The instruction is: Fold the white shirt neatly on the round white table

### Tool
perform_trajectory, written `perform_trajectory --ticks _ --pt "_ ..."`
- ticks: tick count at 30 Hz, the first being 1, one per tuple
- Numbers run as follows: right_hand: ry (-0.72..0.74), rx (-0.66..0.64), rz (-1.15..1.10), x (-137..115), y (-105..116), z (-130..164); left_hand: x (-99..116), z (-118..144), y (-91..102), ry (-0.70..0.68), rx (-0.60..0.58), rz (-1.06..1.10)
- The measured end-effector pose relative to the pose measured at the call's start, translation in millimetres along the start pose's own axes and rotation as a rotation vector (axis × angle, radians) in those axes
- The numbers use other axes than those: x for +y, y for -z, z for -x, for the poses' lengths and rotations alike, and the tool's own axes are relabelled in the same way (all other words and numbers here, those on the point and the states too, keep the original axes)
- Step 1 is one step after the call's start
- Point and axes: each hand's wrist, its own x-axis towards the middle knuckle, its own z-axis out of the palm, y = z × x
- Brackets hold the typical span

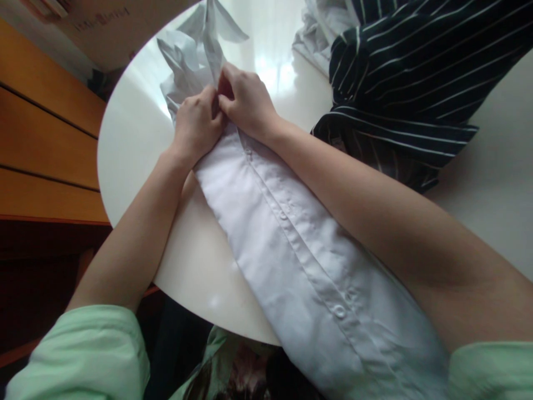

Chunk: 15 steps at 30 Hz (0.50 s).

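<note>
A white shirt (291, 244) was laid long across a round white table (133, 150), running from the lower right of the frame up to the top middle. Its row of small buttons was seen down the middle. The near end of the shirt hung over the table's edge at the bottom. The far end was bunched and crumpled near the top middle.

The left hand (195, 125) was seen in the upper middle, curled shut, with the shirt cloth pinched in its fingers. The right hand (245, 100) was placed just beside it, touching it, and the same bit of cloth was pinched by its fingers too. Both hands were pressed close together on the shirt. Both bare arms were stretched over the table, and light green sleeves (87, 355) were seen at the bottom corners.

A dark shirt with thin white stripes (416, 83) was heaped at the upper right of the table. More pale cloth (316, 33) was piled behind it at the top.

The table top was smooth and shiny, and bright light was thrown back from it near the top middle. Brown wooden boards (41, 139) were seen at the left of the frame. A brown cardboard box (112, 28) was seen at the upper left.
</note>
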Motion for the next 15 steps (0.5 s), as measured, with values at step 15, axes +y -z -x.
perform_trajectory --ticks 15 --pt "0.001 -0.004 0.016 0.3 -0.8 -0.1 1.5 0.3 0.1 -0.004 -0.008 -0.002"
